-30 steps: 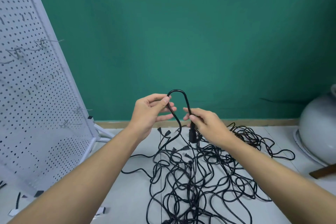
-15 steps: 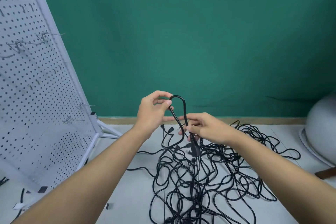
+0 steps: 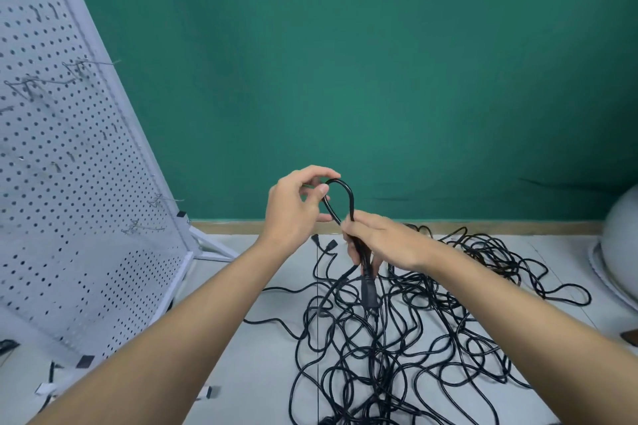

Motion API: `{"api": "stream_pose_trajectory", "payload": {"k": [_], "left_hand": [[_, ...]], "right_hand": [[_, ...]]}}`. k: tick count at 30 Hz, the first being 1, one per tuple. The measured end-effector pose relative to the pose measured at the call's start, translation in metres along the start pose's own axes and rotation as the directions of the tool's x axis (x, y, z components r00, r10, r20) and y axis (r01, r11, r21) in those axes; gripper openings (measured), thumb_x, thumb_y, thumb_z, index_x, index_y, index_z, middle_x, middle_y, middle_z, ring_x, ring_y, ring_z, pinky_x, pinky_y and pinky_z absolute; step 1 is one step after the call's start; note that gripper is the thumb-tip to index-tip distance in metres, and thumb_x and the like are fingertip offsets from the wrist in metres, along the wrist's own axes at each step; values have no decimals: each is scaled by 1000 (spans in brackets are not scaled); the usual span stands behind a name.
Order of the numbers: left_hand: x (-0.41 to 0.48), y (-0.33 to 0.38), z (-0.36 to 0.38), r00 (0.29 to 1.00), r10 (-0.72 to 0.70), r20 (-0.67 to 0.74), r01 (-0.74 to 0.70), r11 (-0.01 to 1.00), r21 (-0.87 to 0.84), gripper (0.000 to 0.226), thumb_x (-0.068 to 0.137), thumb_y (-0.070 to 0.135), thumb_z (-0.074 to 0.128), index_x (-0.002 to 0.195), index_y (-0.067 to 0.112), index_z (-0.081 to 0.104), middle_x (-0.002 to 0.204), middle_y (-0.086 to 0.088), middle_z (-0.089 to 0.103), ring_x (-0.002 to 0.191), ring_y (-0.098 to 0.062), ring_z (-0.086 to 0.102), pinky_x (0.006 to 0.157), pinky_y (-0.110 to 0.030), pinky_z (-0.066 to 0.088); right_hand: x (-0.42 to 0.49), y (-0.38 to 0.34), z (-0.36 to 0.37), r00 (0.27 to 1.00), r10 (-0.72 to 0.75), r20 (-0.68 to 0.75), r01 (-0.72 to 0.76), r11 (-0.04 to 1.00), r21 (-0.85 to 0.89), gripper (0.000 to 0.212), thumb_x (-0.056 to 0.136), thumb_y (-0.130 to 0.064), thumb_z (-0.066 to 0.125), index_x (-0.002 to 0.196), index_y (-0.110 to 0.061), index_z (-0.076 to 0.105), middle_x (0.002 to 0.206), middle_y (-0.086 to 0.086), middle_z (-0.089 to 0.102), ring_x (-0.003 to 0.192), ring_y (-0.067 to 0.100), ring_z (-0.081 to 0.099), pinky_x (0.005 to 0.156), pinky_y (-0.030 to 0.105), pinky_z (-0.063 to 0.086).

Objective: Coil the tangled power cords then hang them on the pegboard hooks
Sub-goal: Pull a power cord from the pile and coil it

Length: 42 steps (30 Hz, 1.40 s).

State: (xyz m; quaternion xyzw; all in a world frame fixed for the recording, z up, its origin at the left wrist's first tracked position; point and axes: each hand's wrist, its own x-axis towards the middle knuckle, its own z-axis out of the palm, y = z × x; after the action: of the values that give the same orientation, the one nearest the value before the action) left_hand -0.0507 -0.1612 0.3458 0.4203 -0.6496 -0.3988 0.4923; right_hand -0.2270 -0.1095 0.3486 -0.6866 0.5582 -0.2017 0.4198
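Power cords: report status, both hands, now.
Left hand pinching top of cord loop. Right hand shut on both strands, plug hanging below. Pile on floor tangled. Pegboard hooks bare.

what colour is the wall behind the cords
Teal green wall, plain and unpatterned, best seen in the head view.

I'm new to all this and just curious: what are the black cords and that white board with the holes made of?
The cords look like wire in black rubber or soft plastic: smooth, faintly shiny, and the loop between the left hand and right hand bends easily. The pegboard seems white-painted sheet metal, evenly punched, matte, though plastic is possible. Its hooks look like thin bare steel wire.
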Motion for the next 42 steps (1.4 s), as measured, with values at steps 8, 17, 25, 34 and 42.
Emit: {"api": "stream_pose_trajectory", "payload": {"k": [8,17,25,34,42], "left_hand": [[-3,-3,-19,883,136,449,-295,905,306,62,89,3,72,138,40,63,124,11,57,107,-7,57,80,-20,53],[0,-7,-21,812,266,520,-533,703,472,29,97,22,71,125,26,73,109,6,56,76,-1,52,81,-21,42],[-10,-26,-14,900,-7,436,-164,921,353,79,95,20,72,156,44,30,142,8,56,117,-3,61,99,-26,50],[-36,-77,-2,687,-370,625,17,868,496,20,103,26,61,100,15,78,104,4,79,98,-6,71,89,-26,52],[-22,-42,-6,867,-55,495,-206,865,457,19,101,33,64,90,21,74,67,11,61,62,-3,52,63,-24,42]], "right_hand": [[-6,17,-1,999,-45,9,46,996,-72,35,113,-33,34,84,-16,47,69,-4,64,64,12,52,71,31,44],[-11,19,-3,995,-27,97,9,984,181,28,108,-31,50,118,-10,65,72,-1,62,81,9,61,87,29,51],[-8,18,-1,999,-22,-48,43,866,498,14,107,-17,52,106,-6,60,61,1,51,74,23,70,84,30,61],[-5,12,-22,964,109,-244,106,682,723,19,108,-13,47,92,-8,56,60,-2,34,52,15,34,55,29,43],[1,43,-23,867,307,-392,-186,930,318,23,105,-11,48,92,-6,66,80,9,72,66,20,68,60,29,51]]}}
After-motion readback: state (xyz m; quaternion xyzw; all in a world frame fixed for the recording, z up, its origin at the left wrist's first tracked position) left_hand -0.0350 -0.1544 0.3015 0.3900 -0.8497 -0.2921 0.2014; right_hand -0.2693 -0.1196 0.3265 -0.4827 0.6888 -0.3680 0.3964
